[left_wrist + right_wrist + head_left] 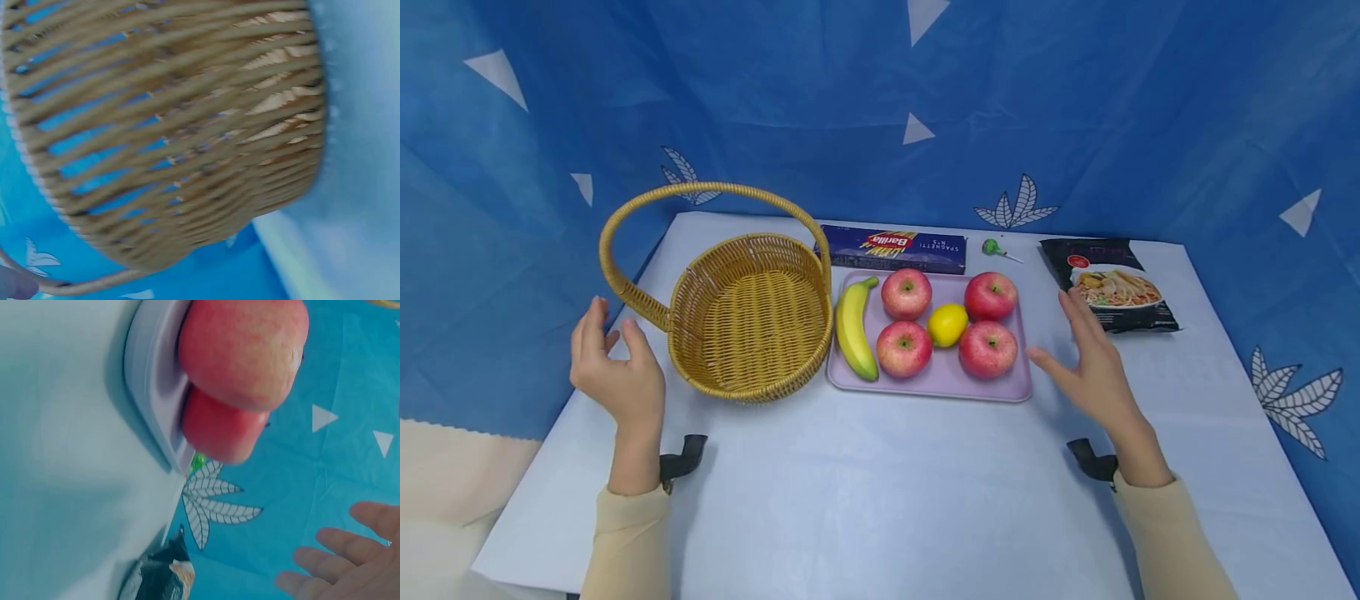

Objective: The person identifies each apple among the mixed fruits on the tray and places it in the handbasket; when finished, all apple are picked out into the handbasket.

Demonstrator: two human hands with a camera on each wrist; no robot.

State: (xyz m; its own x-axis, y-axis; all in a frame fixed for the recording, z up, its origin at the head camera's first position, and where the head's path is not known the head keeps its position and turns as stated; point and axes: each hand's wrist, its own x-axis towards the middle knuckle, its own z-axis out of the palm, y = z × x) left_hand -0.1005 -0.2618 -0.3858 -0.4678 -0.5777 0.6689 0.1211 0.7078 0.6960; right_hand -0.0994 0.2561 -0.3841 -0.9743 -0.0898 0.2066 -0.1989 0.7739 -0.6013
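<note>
My left hand (617, 362), fingers loosely bent and holding nothing, hovers left of a woven basket (760, 329) with a tall arched handle. The left wrist view is filled by the basket's side (169, 125), with a fingertip (17, 284) near the handle at lower left. My right hand (1093, 367) is raised with fingers spread, between a lilac tray (850, 385) and a black noodle packet (1112, 287). On the tray lie a banana (853, 329), a lemon (947, 325) and several red apples (987, 350). The right wrist view shows the right hand (350, 565) apart from the apples (244, 350).
Behind the tray lies a blue spaghetti box (891, 247), with a green lollipop (992, 247) to its right. Everything stands on a white table (880, 500). A blue patterned cloth (880, 100) hangs behind and along the sides.
</note>
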